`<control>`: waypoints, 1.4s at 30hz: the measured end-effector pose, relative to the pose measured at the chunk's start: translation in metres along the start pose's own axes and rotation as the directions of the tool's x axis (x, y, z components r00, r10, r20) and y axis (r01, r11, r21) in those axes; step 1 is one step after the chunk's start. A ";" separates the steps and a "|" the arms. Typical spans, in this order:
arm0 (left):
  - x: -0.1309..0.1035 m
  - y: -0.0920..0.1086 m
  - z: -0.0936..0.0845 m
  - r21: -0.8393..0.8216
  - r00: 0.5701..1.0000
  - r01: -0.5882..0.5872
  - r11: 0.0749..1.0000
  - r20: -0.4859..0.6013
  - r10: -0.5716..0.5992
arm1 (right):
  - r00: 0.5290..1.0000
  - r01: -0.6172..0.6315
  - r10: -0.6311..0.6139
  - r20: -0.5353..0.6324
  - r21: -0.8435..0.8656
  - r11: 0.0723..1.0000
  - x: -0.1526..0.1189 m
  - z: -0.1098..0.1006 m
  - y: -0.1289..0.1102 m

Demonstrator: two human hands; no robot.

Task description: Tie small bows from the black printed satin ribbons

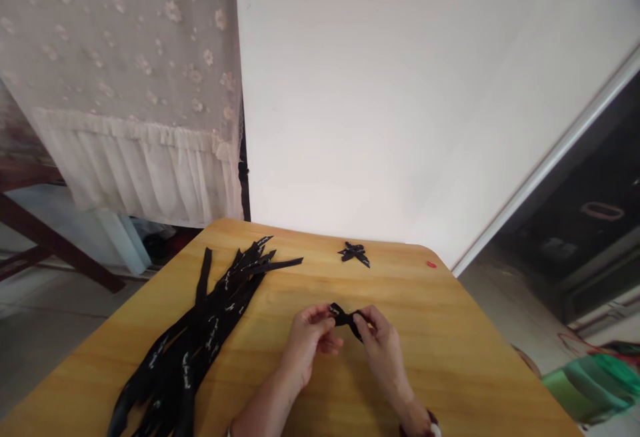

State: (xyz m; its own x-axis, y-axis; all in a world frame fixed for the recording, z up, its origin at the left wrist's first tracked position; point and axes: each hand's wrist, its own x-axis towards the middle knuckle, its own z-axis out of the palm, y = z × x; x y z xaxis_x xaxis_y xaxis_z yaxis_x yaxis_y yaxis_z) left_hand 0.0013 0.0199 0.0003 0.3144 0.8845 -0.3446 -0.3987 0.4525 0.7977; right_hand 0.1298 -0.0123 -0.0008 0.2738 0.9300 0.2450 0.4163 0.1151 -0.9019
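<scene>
A small black ribbon bow (346, 318) is held up over the wooden table between my two hands. My left hand (316, 332) pinches its left loop between thumb and fingers. On the other side, my right hand (376, 334) grips the right loop, and a short tail hangs by its fingertips. The knot in the middle shows between the hands. To the left of my left arm lies a pile of loose black ribbon strips (213, 327) with white script lettering. Another black bow (355, 253) rests on the table beyond my hands.
The wooden table (450, 357) has rounded far corners and meets a white panel (350, 104) at its back. A small red object (431, 264) lies near the far right corner. A lace curtain (150, 90) hangs at left. Green containers (593, 384) stand low on the right.
</scene>
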 end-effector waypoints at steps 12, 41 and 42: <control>0.003 -0.007 0.004 -0.026 0.998 -0.005 1.000 0.055 0.006 | 0.999 -0.018 0.014 0.033 0.102 0.995 -0.003 0.010 -0.003; 0.005 -0.007 0.001 -0.059 0.998 0.046 0.997 0.056 -0.042 | 0.999 -0.037 0.036 0.014 0.051 0.998 -0.002 0.010 -0.001; 0.005 -0.007 0.001 -0.061 0.998 0.042 0.997 0.053 -0.039 | 0.999 -0.036 0.035 0.009 0.043 0.998 -0.002 0.010 -0.001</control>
State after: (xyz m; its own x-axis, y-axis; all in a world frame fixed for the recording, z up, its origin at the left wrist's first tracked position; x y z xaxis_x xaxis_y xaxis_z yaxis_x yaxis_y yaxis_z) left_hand 0.0069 0.0214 -0.0067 0.3746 0.8590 -0.3489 -0.4370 0.4955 0.7507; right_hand 0.1195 -0.0110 -0.0038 0.2806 0.9366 0.2098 0.3682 0.0969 -0.9247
